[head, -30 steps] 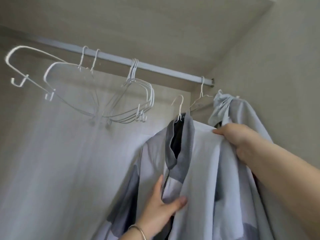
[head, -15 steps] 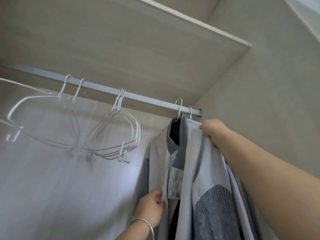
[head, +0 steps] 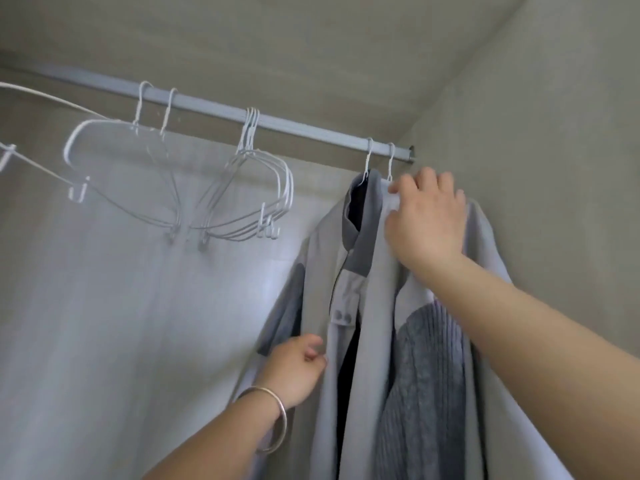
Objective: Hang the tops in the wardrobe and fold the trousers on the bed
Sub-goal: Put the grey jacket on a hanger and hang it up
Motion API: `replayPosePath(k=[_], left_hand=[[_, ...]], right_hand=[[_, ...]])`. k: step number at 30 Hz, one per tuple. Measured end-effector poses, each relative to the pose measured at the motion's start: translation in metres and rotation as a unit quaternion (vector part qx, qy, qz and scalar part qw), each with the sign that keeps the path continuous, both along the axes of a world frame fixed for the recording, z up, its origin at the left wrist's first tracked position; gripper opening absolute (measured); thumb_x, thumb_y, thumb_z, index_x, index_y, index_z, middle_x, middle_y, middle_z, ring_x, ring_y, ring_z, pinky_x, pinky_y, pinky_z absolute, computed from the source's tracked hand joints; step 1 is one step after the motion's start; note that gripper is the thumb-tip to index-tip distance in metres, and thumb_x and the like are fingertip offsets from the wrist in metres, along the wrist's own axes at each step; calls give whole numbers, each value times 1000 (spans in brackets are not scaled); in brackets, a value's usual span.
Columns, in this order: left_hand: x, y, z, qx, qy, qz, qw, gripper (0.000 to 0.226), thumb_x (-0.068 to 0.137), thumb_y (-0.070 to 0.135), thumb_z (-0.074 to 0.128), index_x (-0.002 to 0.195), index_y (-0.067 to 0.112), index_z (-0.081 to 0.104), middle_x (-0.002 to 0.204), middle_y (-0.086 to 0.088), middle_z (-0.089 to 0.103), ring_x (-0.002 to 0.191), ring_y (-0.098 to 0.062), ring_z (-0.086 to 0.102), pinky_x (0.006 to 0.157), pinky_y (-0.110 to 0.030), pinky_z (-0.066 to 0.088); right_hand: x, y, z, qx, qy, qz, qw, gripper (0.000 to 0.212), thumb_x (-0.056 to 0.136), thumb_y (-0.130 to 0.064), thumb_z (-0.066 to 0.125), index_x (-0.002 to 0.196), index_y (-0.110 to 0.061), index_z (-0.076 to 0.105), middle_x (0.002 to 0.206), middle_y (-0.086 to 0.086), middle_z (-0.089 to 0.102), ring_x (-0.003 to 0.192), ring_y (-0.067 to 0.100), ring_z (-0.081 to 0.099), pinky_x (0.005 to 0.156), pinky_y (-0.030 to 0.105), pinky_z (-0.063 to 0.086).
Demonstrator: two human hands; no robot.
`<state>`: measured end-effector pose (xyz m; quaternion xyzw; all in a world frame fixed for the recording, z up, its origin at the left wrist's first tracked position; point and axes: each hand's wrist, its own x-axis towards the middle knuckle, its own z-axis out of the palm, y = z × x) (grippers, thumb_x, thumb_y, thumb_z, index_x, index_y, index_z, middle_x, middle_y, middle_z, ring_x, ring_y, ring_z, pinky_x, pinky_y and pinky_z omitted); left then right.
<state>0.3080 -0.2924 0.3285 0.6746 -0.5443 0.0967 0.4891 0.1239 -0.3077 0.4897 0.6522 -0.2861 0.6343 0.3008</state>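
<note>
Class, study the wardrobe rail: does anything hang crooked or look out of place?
Yes. The empty hangers dangle tilted and bunched on the rail, not level. The jacket hangs on its hook with its front open.

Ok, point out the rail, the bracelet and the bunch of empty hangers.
rail [head: 311, 128], head view, on the bare bar right of the bunch.
bracelet [head: 277, 415], head view, on the band at the left wrist.
bunch of empty hangers [head: 273, 188], head view, on the wire shoulders.
</note>
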Motion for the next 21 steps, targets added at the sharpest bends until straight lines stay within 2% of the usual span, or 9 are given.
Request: replayPosePath(k=[2,5,8,10,13,15,18,19,21], left_hand=[[1,36,-20,-12,-18,25,999,32,83,34,52,113,26,62,98,8,63,97,-14,60,89,-25,46],[3,101,-66,21,-104,99,989,39,74,41,45,110,34,61,95,13,59,90,-13,62,83,-31,50],[-6,175,-114,77,-160,209,962,34,80,48,41,107,38,60,91,15,59,82,-10,64,71,-27,49],[-20,225,-145,112,-169,274,940,42,77,54,30,101,39,62,84,16,60,76,-12,64,66,-27,48],[-47,298,-185,170,-172,364,900,42,74,51,27,93,36,62,80,12,62,69,-20,65,57,-29,48],[-74,351,-211,187,-149,419,876,36,77,48,32,92,34,61,78,9,61,68,-20,64,54,-32,50],[-141,441,-252,164,-82,555,811,29,81,46,39,91,35,63,75,14,59,57,-3,56,49,-20,43],[-171,467,-268,163,-55,605,778,26,82,45,40,91,35,63,74,16,58,54,0,52,48,-16,40],[-242,514,-297,181,2,693,698,24,83,43,42,90,36,63,74,16,58,52,-1,51,46,-16,41]], right_hand=[[19,19,-58,-35,-2,133,991,25,78,-14,48,99,-11,61,99,9,58,96,32,49,73,35,31],[51,49,-163,67,25,333,940,19,76,-16,49,92,-15,61,85,-1,56,85,22,51,69,23,30],[71,90,-260,245,68,482,838,16,77,-19,51,90,-22,61,73,-11,55,74,8,52,68,20,38],[79,123,-311,343,90,545,759,12,77,-25,51,86,-30,58,62,-10,55,66,9,53,64,22,42],[84,185,-366,391,149,613,670,9,73,-31,50,79,-36,53,58,-16,56,63,10,53,62,25,43],[79,237,-393,395,205,671,593,8,74,-31,51,79,-34,55,60,-17,59,63,9,55,63,26,45],[54,317,-427,368,284,750,470,12,76,-41,47,80,-34,56,63,-13,60,63,9,56,62,26,46],[42,342,-436,362,306,769,429,14,76,-44,45,80,-36,55,63,-13,60,62,8,55,60,24,45],[9,391,-456,346,357,796,346,6,78,-40,47,77,-40,53,67,-18,60,60,4,54,57,13,41]])
